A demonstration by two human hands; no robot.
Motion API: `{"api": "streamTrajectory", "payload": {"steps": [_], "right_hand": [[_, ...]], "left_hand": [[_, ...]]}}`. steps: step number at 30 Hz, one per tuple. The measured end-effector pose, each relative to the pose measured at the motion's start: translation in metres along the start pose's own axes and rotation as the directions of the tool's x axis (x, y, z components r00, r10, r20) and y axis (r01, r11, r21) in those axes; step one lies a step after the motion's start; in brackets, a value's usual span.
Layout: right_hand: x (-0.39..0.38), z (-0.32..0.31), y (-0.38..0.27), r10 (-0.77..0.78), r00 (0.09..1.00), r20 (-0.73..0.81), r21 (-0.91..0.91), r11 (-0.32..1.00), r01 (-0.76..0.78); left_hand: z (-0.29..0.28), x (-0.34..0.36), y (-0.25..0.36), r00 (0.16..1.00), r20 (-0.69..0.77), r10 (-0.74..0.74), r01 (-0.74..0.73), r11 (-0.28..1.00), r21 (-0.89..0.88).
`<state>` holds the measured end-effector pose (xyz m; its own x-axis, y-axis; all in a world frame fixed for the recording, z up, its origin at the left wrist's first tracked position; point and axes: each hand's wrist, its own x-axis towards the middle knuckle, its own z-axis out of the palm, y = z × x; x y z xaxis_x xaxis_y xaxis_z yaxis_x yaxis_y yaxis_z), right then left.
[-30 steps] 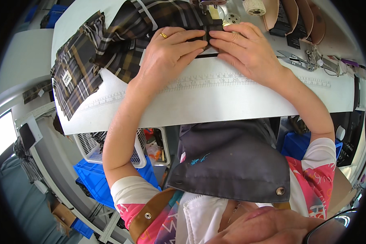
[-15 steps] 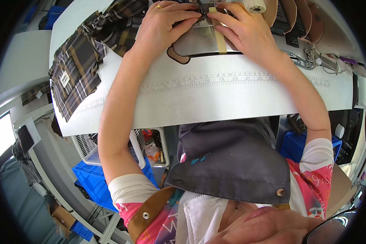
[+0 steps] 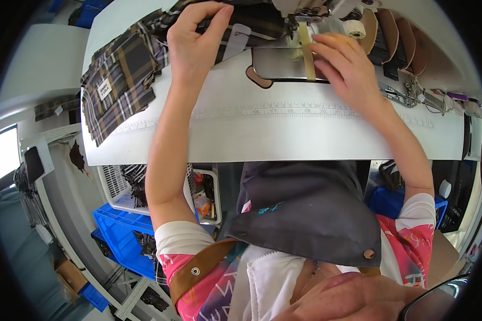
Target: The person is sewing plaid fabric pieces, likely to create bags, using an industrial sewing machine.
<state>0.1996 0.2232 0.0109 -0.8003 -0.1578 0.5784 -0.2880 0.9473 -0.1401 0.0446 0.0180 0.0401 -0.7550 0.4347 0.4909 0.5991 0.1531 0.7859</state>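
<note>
Dark plaid fabric (image 3: 257,24) runs from under the sewing machine's needle area (image 3: 293,24) toward the left. My left hand (image 3: 190,51) is over this fabric, thumb and forefinger pinched together; what lies between their tips is too small to make out. Beside it, on the fabric, is a pale grey flat piece with a rounded end (image 3: 236,40). My right hand (image 3: 345,64) is open, its fingers loosely bent and apart, close to a yellow strip (image 3: 307,53) across the metal machine plate (image 3: 278,63). The fabric's far edge is out of view.
More plaid pieces with a white label (image 3: 104,89) lie at the table's left. A white thread cone (image 3: 353,28) and brown curved holders (image 3: 404,35) stand at the right. Printed ruler marks (image 3: 294,111) cross the white table (image 3: 241,142). Blue crates (image 3: 126,235) sit below left.
My left hand has moved left, away from the needle area, and its fingers are now pinched. My right hand has drawn back slightly to the right. The pale grey piece has come into sight.
</note>
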Motion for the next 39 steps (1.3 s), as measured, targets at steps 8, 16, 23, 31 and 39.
{"api": "streamTrajectory", "payload": {"steps": [8,16,23,31,39], "right_hand": [[0.159,0.084,-0.05,-0.066,0.905,-0.42,-0.034,0.998,0.057],[0.12,0.091,-0.099,-0.156,0.988,0.001,0.567,0.813,0.128],[0.061,0.009,-0.115,-0.288,0.91,-0.298,0.422,0.816,0.396],[0.05,-0.016,-0.116,-0.254,0.867,-0.428,0.437,0.782,0.445],[0.002,-0.064,-0.093,-0.396,0.874,-0.281,0.158,0.879,0.449]], "left_hand": [[-0.054,-0.073,0.001,0.991,-0.061,-0.116,0.115,0.993,-0.012],[-0.114,-0.128,-0.012,0.767,-0.218,-0.603,0.343,0.674,-0.655],[-0.072,-0.137,0.062,0.923,0.113,-0.369,0.269,0.403,-0.875],[-0.055,-0.125,0.076,0.843,0.351,-0.408,0.484,0.29,-0.826],[-0.076,-0.115,0.069,0.901,0.124,-0.415,0.37,0.588,-0.719]]}}
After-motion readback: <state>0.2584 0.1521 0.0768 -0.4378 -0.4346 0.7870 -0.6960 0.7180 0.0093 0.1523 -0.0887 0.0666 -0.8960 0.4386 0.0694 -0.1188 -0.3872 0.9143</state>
